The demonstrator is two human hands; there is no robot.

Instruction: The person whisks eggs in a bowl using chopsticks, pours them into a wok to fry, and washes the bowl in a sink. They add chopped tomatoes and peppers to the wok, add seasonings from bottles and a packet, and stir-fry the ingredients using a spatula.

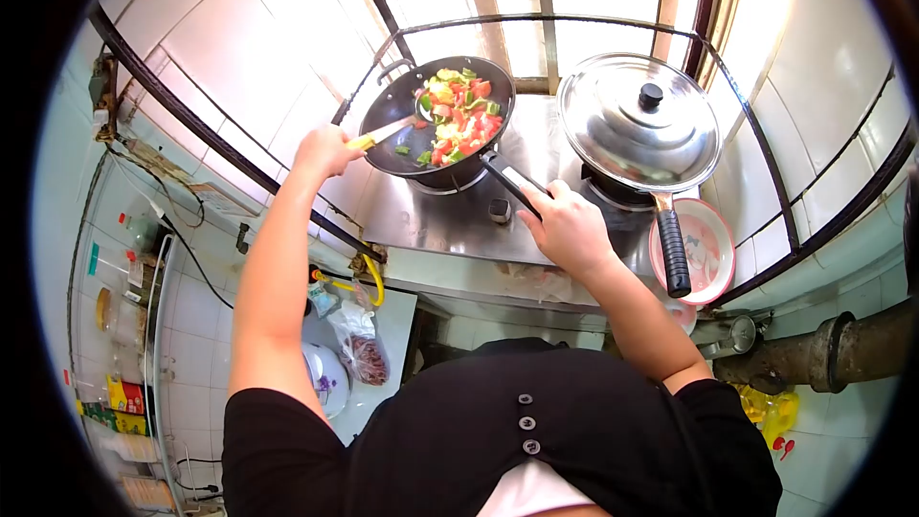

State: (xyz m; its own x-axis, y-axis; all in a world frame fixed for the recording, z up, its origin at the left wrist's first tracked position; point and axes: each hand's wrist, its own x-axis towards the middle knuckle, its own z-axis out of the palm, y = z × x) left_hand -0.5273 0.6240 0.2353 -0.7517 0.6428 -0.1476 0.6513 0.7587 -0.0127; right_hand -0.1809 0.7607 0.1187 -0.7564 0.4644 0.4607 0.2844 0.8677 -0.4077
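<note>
My left hand is closed around the yellow handle of a metal cooking utensil, whose far end goes in among the food; its exact shape is partly hidden. The dark wok stands tilted on the left burner. Chopped red tomato and green pepper pieces, with yellowish bits that may be egg, lie toward its right side. My right hand grips the wok's long black handle from the front right, with the fingers wrapped over its end.
A lidded pan sits on the right burner, its black handle pointing toward me. Beside it is a pink-rimmed bowl. A dark metal rail curves behind the stove. Lower left, a bagged food item lies near a white appliance.
</note>
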